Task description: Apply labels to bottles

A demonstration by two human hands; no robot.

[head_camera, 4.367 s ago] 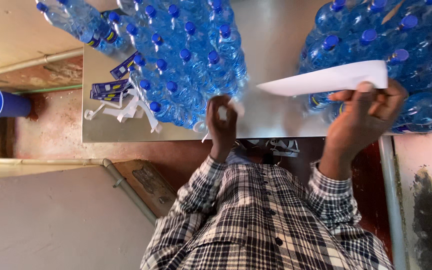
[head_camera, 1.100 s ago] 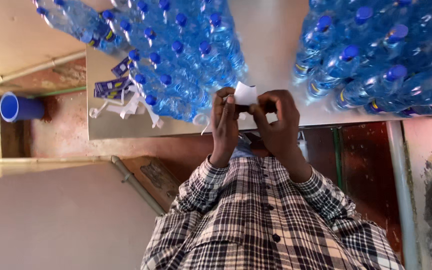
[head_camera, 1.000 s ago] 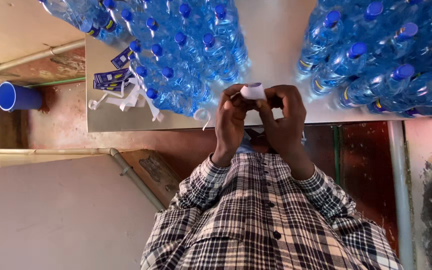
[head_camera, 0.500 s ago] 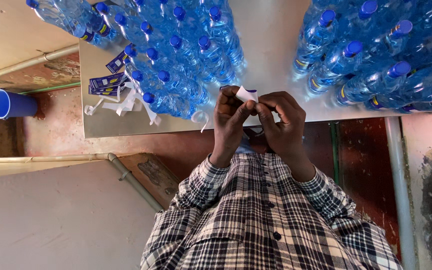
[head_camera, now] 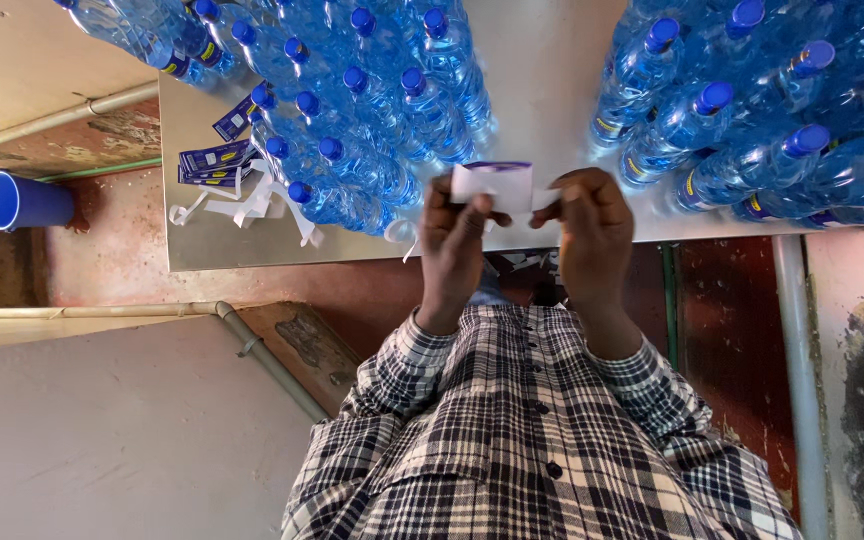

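1. Grey metal table (head_camera: 552,70) fills the upper middle of the frame; I see its near edge running across the centre.
2. Checked black-and-white shirt (head_camera: 542,440) takes up the lower centre, sleeves reaching upward to both hands.
3. Cluster of clear plastic water bottles with blue caps (head_camera: 352,110) lies on the table at upper left; a second such cluster (head_camera: 762,120) sits at upper right, well apart from the first.
4. Blue plastic bucket (head_camera: 22,200) rests at far left, off the table.
5. Pile of purple-and-white label strips (head_camera: 227,180) lies on the table's left part, just beside the left cluster.
6. Left hand (head_camera: 452,240) and right hand (head_camera: 592,225), centre frame, both pinch a small white paper label with a purple edge (head_camera: 494,185) between fingertips, held above the table edge between the bottle clusters.
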